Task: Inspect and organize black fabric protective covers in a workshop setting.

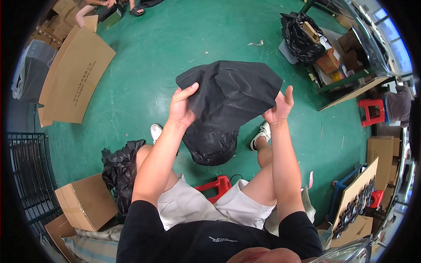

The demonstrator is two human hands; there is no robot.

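A large piece of thin black fabric (232, 87), perhaps a bag, is spread between my two hands in front of my knees. At its left edge, my left hand (183, 107) grips it, with the thumb on top and the fingers underneath. My right hand (279, 108) supports the right edge; its thumb sticks up away from the fabric and its fingers are partly hidden behind the edge. Under the fabric, between my feet, is a rounded black heap (211, 147) of similar material. Whether the two are joined I cannot tell.
Beside my left leg are crumpled black material (123, 168) and a cardboard box (87, 201). A red stool (221, 187) shows between my thighs. Large cardboard (83, 74) stands far left; a black-bagged bin (302, 41) and a cluttered shelf (368, 72) are far right. Another person's foot (137, 11) is at the top.
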